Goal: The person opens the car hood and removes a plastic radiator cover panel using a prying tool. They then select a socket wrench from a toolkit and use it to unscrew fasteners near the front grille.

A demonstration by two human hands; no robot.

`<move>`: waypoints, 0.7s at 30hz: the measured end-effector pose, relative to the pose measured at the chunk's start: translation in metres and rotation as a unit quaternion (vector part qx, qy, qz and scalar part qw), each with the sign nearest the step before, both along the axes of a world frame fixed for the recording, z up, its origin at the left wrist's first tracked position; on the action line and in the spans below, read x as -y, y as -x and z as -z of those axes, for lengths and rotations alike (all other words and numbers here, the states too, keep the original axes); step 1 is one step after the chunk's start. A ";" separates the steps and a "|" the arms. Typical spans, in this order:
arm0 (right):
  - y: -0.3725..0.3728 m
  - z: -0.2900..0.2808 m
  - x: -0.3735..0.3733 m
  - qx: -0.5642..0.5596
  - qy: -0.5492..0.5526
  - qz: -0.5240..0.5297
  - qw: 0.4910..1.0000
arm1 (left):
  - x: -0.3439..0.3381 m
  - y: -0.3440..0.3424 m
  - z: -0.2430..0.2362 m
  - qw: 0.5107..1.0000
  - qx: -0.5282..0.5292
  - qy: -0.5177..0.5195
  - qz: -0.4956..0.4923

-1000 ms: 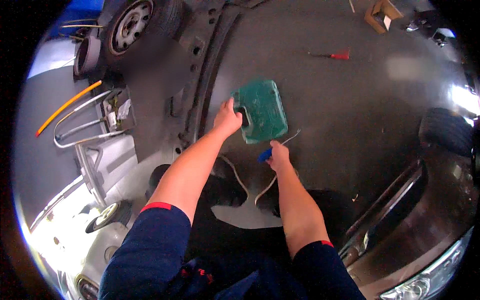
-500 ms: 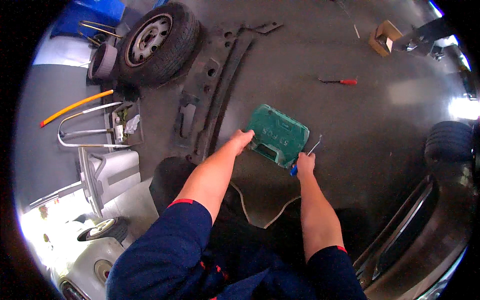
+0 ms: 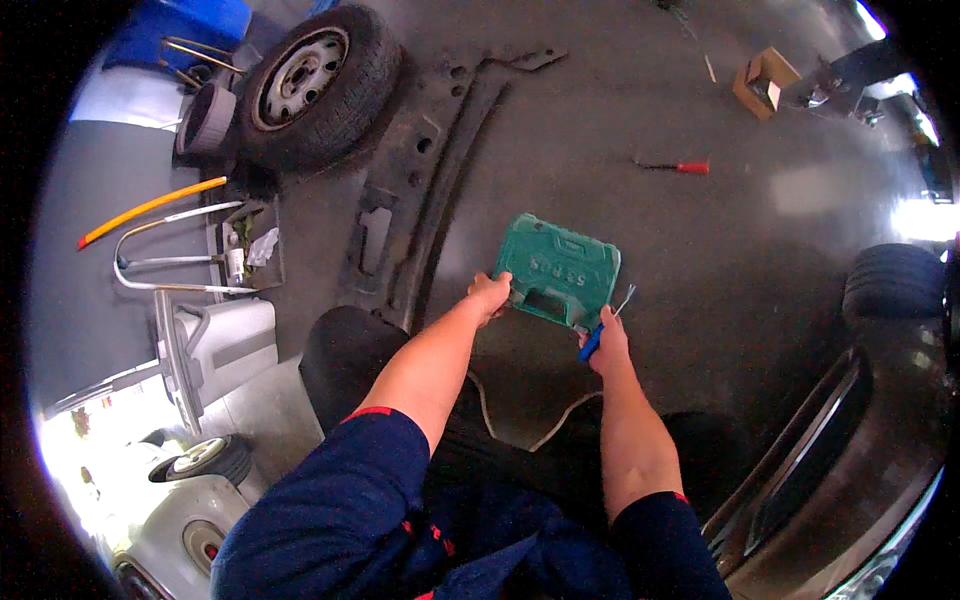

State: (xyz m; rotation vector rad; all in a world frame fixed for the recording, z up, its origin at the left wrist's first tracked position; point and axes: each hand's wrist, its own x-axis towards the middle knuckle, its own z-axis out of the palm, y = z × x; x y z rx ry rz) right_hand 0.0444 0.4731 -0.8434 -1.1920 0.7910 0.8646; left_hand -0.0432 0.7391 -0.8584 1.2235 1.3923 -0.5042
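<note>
Green case (image 3: 562, 262) sits flat-side up between both hands, in front of the person's knees, above dark floor (image 3: 740, 250); can't tell if its underside touches down. Left hand (image 3: 489, 298): fingers closed on the near-left corner, thumb on top. Right hand (image 3: 612, 340): fingers wrapped round a blue-handled tool (image 3: 590, 346), shaft pointing up and away, knuckles by the near-right corner; contact with the case unclear. Case looks like hard molded plastic: stiff, scuffed, not fragile, probably a bit slick. Weight not visible; likely hefty if loaded. Best hold is the carry handle (image 3: 550, 317) on the near edge, or both side edges, lid kept pinched shut.
</note>
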 end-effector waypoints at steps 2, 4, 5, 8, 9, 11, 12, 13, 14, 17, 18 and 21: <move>0.008 -0.002 0.009 0.001 -0.007 -0.001 1.000 | 0.009 -0.006 -0.009 0.999 0.000 -0.022 0.031; 0.015 -0.003 0.015 0.013 -0.004 -0.069 0.998 | 0.011 -0.013 -0.019 0.995 -0.040 -0.006 0.092; 0.017 -0.004 0.013 0.005 0.002 -0.050 0.999 | 0.010 -0.013 -0.016 0.995 -0.041 -0.006 0.093; 0.022 -0.001 0.000 0.073 0.089 -0.098 0.989 | -0.002 -0.003 0.002 0.989 -0.040 -0.014 0.145; 0.023 0.000 -0.006 0.072 0.082 -0.103 0.989 | -0.009 0.005 0.011 0.967 -0.055 -0.054 0.241; 0.029 0.014 0.011 0.105 0.111 -0.222 0.963 | -0.008 0.012 0.016 0.933 -0.071 -0.075 0.344; 0.037 0.029 0.022 0.097 0.122 -0.218 0.964 | -0.003 0.010 0.012 0.930 -0.061 -0.072 0.354; 0.036 0.056 0.042 0.152 0.169 -0.235 0.945 | 0.008 -0.004 0.006 0.926 -0.037 -0.070 0.369; 0.035 0.065 0.037 0.183 0.212 -0.271 0.921 | 0.004 0.003 0.008 0.927 -0.038 -0.072 0.367; 0.028 0.075 0.037 0.330 0.413 -0.313 0.789 | 0.015 -0.003 -0.017 0.851 -0.091 -0.158 0.493; 0.020 0.076 0.048 0.289 0.402 -0.274 0.825 | 0.030 -0.009 -0.007 0.851 -0.082 -0.144 0.499; 0.007 0.034 0.003 0.197 0.338 -0.219 0.894 | 0.015 -0.004 -0.014 0.912 -0.056 -0.173 0.367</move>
